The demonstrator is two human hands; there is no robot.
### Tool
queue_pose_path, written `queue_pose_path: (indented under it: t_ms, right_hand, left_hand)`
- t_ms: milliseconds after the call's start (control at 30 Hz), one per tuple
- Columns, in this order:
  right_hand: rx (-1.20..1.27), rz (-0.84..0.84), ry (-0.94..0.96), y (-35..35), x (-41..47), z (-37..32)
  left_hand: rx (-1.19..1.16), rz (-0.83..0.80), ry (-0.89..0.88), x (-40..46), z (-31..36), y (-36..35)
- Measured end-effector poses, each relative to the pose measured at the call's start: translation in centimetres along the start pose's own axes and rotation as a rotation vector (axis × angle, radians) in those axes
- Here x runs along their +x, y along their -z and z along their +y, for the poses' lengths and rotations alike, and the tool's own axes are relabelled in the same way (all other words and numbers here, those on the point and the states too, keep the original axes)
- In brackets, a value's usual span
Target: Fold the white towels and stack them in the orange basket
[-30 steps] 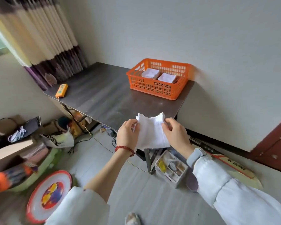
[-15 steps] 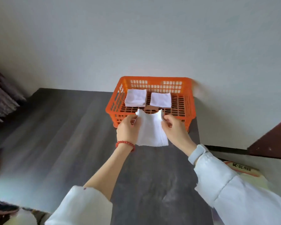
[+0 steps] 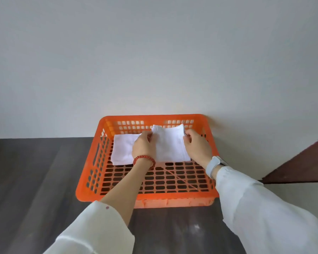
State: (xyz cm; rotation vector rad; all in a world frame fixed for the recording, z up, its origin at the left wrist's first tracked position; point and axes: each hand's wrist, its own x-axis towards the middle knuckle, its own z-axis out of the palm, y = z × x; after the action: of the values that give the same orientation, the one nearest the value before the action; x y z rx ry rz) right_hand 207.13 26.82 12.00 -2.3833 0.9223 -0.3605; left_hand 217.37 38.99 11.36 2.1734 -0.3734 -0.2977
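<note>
An orange basket (image 3: pixel 88 173) with a slotted floor stands on the dark table against the wall. Inside it, a folded white towel (image 3: pixel 170 143) is held over the far right part. My left hand (image 3: pixel 144 146) pinches its left edge and my right hand (image 3: pixel 197 146) pinches its right edge. A second folded white towel (image 3: pixel 122 151) lies in the far left of the basket, partly behind my left hand. Whatever lies under the held towel is hidden.
The dark wooden table (image 3: pixel 35 180) runs left of and in front of the basket. A plain pale wall (image 3: pixel 154 61) rises directly behind the basket. A dark brown door (image 3: pixel 305 165) shows at the right edge.
I have stepped up to the table. Both hands have carried the folded towel forward, from in front of the basket to inside it, over the far right part.
</note>
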Motion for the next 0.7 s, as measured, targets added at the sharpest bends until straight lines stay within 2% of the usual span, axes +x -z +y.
queue_pose_path:
  t_ms: [200, 533, 633, 700]
  right_hand:
    - [-0.080, -0.052, -0.043, -5.7, 5.8, 3.3]
    - [-0.155, -0.095, -0.058, -10.0, 7.9, 6.2]
    - [-0.173, -0.070, -0.095, -10.5, 7.7, 6.6]
    - [-0.206, -0.029, -0.104, -10.4, 7.4, 6.7]
  left_hand:
    - [0.188, -0.032, 0.035, 6.4, -3.9, -5.0]
    - [0.692, -0.083, -0.162, 8.2, -6.2, -8.2]
    - [0.691, -0.083, -0.164, 8.3, -6.5, -8.4]
    - [0.643, -0.033, -0.228, 8.4, -6.7, -8.2]
